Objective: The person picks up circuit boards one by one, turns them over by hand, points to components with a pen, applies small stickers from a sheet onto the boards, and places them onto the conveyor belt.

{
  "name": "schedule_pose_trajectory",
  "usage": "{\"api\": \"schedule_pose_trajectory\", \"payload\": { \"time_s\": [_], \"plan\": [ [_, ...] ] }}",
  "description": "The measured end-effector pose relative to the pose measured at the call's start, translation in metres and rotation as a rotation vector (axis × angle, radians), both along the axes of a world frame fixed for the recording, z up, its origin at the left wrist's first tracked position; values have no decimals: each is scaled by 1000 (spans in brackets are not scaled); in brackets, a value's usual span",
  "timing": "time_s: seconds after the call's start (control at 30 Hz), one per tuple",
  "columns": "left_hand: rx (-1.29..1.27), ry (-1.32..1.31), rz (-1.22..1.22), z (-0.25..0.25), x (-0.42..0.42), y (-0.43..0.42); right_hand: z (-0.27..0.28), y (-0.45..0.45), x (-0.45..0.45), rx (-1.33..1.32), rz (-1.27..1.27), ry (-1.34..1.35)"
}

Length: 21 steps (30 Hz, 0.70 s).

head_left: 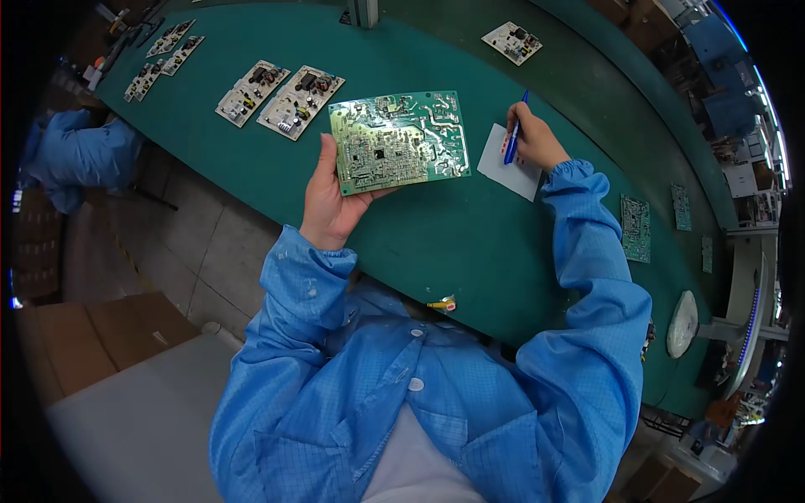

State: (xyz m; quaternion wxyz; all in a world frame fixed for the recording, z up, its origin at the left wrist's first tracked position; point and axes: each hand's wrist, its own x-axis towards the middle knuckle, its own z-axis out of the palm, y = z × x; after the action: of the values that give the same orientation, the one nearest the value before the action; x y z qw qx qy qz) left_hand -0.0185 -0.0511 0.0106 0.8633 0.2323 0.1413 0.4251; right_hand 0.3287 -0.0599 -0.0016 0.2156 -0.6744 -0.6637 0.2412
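Observation:
My left hand (334,194) grips a green circuit board (398,142) by its left and lower edge, with the thumb at the left side. The board's soldered face is turned up towards me, and it is held above the table. In my right hand (537,141) is a blue pen (511,149), tilted, with its lower end over a small white sheet (513,178). Red marks show on that sheet beside the pen. Just beyond the held board lie two white circuit boards, one (301,101) nearer and another (252,92) to its left, components up.
The green table (436,235) runs across the view. More boards lie at the far left (163,63), the back (512,43) and the right (635,228). A yellow-handled item (442,303) sits at the near edge. A person in blue sleeves (84,151) is at left.

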Motion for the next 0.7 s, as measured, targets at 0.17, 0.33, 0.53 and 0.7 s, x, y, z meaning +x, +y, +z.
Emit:
{"api": "schedule_pose_trajectory", "payload": {
  "time_s": [0.17, 0.33, 0.53, 0.7],
  "plan": [
    [0, 1, -2, -1, -1, 2, 2, -3, -7, -17, -59, 37],
    [-9, -11, -10, -2, -2, 5, 6, -6, -17, -23, -152, 96],
    [-6, -38, -18, -7, -4, 7, -20, -6, -8, 315, -142, -49],
    [-16, -45, -20, -7, -4, 8, -25, -4, -14, 375, -212, -111]
  ]
}}
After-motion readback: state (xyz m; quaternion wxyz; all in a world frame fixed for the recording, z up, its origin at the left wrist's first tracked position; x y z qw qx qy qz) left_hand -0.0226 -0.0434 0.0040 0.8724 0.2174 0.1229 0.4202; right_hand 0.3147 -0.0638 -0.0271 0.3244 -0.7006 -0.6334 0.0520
